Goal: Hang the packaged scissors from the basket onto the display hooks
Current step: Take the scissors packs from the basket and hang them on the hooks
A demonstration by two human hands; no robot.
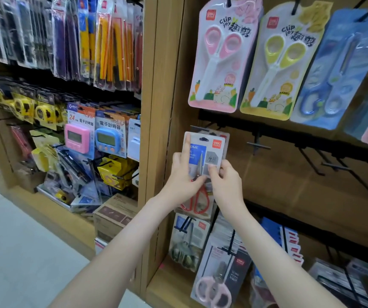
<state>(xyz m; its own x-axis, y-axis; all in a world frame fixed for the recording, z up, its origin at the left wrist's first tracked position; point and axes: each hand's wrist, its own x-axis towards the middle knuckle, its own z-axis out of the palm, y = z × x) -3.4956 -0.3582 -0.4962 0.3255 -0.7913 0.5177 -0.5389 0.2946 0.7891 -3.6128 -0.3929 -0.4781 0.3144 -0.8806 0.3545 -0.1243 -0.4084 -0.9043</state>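
Restocking: left hand (pixel 182 174) and right hand (pixel 226 185) are pinching the packaged scissors (pixel 209 150) by its sides. Holding its hang slot (pixel 203 138) level with the hidden hook is looking crucial.

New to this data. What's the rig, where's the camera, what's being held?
No robot here: these are a person's bare arms, filmed by one wide-angle camera worn on the head, looking forward and down. One view only; left and right are the person's own. The person faces a wooden shop display with black hooks. The left hand and right hand both pinch a red-handled scissors pack, held up at the left end of the middle row. Whether it already hangs on a hook, I cannot tell. Above hang a pink scissors pack, a yellow scissors pack and a blue scissors pack; more packs hang below. The basket is not in view.
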